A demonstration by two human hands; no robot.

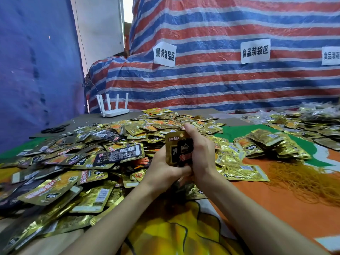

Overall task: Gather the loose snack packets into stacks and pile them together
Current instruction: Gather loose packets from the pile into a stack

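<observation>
My left hand (161,170) and right hand (200,153) are both curled tight round a small upright stack of packets (177,150), held just above the near right edge of the loose heap (92,153). The foil looks slick. If I slacken my grip while squaring the edges, I reckon the packets will fan out and slide back into the heap. Neater stacks (272,144) lie right of the heap, with rubber bands (303,179) beside them. The table (266,208) has an orange-and-green printed cover. Behind the heap a white router (114,105) stands before a striped tarp (220,80).
</observation>
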